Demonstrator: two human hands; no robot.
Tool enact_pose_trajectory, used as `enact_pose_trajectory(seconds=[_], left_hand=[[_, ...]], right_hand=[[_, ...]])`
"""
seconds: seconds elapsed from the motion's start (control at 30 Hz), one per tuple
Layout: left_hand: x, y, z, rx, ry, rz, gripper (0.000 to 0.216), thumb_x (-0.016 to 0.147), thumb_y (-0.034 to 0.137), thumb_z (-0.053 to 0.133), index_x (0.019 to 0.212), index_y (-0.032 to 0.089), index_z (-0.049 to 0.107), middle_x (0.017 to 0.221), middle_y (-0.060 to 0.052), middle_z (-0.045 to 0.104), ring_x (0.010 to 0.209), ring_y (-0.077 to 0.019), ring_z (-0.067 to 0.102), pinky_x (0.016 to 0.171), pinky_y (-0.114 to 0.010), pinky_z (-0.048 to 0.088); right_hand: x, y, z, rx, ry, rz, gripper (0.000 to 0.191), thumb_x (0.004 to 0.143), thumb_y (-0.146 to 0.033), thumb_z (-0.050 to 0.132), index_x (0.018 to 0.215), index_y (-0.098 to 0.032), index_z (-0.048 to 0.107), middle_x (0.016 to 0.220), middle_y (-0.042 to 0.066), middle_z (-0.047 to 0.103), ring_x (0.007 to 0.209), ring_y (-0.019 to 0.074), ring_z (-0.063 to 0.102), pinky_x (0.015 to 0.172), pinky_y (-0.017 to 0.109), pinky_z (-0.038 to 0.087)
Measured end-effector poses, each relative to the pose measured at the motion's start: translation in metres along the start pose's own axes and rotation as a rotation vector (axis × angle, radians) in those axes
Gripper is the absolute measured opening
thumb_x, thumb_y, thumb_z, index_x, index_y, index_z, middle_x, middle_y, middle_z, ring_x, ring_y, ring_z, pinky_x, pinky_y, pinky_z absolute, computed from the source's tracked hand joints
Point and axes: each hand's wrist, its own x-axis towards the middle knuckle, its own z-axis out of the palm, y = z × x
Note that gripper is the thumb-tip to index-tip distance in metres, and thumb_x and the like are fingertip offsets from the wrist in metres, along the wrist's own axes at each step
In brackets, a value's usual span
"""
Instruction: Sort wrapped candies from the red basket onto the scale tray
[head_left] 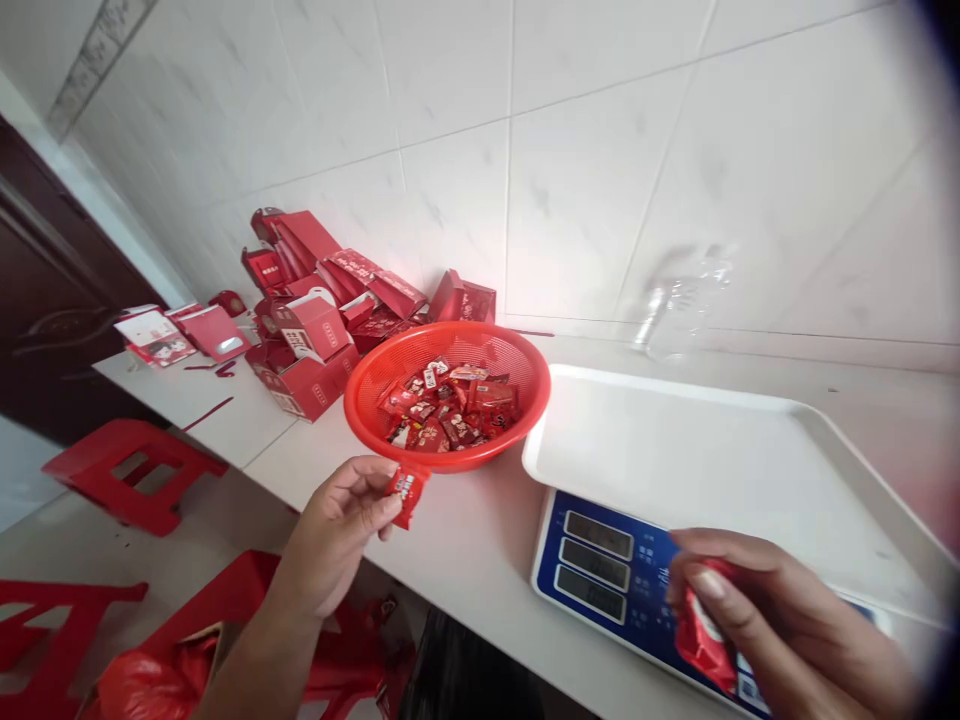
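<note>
My left hand (341, 520) pinches a small red wrapped candy (407, 492) between thumb and fingers, just in front of the red plastic basket (375, 400). The basket holds several more red wrapped candies (450, 405). My right hand (772, 620) is closed round another red candy packet (701, 640), low at the right, over the blue front panel of a weighing scale (600, 565). The scale's white tray (675, 450) lies bare beside the basket.
Red gift boxes (315, 330) and flat red cards (176, 335) are piled along the tiled wall at the back left. A clear plastic bottle (679, 310) lies behind the scale. Red plastic stools (127, 465) stand below the white counter (465, 545).
</note>
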Motion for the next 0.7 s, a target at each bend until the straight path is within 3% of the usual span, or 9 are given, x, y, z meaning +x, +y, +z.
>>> enact_pose_trajectory(seconds=[0.1, 0.27, 0.37, 0.47, 0.53, 0.7], left_hand=[[0.003, 0.028, 0.046, -0.412, -0.188, 0.007, 0.023, 0.074, 0.024, 0.079, 0.094, 0.023, 0.069, 0.08, 0.001, 0.067, 0.066, -0.0103, 0.06, 0.053, -0.017, 0.046], [0.003, 0.067, 0.097, -0.517, -0.406, 0.061, 0.025, 0.074, 0.016, 0.08, 0.095, 0.027, 0.072, 0.078, 0.003, 0.068, 0.066, -0.0091, 0.063, 0.055, -0.015, 0.049], [0.005, 0.082, 0.111, -0.443, -0.518, 0.122, 0.027, 0.077, 0.018, 0.08, 0.1, 0.03, 0.072, 0.082, 0.002, 0.072, 0.073, -0.0119, 0.068, 0.065, -0.018, 0.055], [0.009, 0.091, 0.117, -0.392, -0.605, 0.238, 0.027, 0.08, 0.022, 0.078, 0.103, 0.033, 0.07, 0.083, 0.002, 0.073, 0.074, -0.0127, 0.07, 0.066, -0.019, 0.057], [0.013, 0.094, 0.12, -0.387, -0.615, 0.302, 0.025, 0.084, 0.024, 0.075, 0.105, 0.036, 0.069, 0.083, 0.003, 0.072, 0.072, -0.0109, 0.069, 0.065, -0.017, 0.056], [0.02, 0.098, 0.126, -0.394, -0.597, 0.406, 0.02, 0.092, 0.032, 0.066, 0.111, 0.038, 0.066, 0.079, 0.004, 0.067, 0.066, -0.0089, 0.061, 0.061, -0.015, 0.052]], right_hand=[[0.002, -0.022, 0.005, 0.118, -0.118, 0.107, 0.038, 0.084, -0.062, 0.065, 0.089, -0.026, 0.075, 0.064, 0.003, 0.067, 0.052, 0.0165, 0.06, 0.049, 0.025, 0.053], [0.016, -0.052, -0.005, 0.186, -0.239, 0.001, 0.047, 0.086, -0.063, 0.063, 0.106, -0.022, 0.074, 0.064, 0.002, 0.064, 0.054, 0.0136, 0.055, 0.051, 0.024, 0.048], [0.026, -0.068, -0.016, 0.238, -0.253, -0.052, 0.047, 0.087, -0.06, 0.063, 0.107, -0.019, 0.072, 0.062, 0.0, 0.061, 0.053, 0.0118, 0.05, 0.051, 0.024, 0.044], [0.031, -0.08, -0.021, 0.312, -0.212, -0.111, 0.034, 0.091, -0.05, 0.063, 0.085, -0.017, 0.068, 0.061, -0.001, 0.056, 0.053, 0.0101, 0.044, 0.05, 0.023, 0.04], [0.031, -0.084, -0.02, 0.367, -0.186, -0.128, 0.033, 0.093, -0.046, 0.062, 0.074, -0.018, 0.059, 0.059, -0.003, 0.05, 0.052, 0.0089, 0.038, 0.048, 0.022, 0.035], [0.03, -0.085, -0.012, 0.513, -0.17, -0.086, 0.037, 0.092, -0.052, 0.061, 0.076, -0.021, 0.05, 0.054, -0.008, 0.038, 0.048, 0.0083, 0.031, 0.045, 0.022, 0.027]])
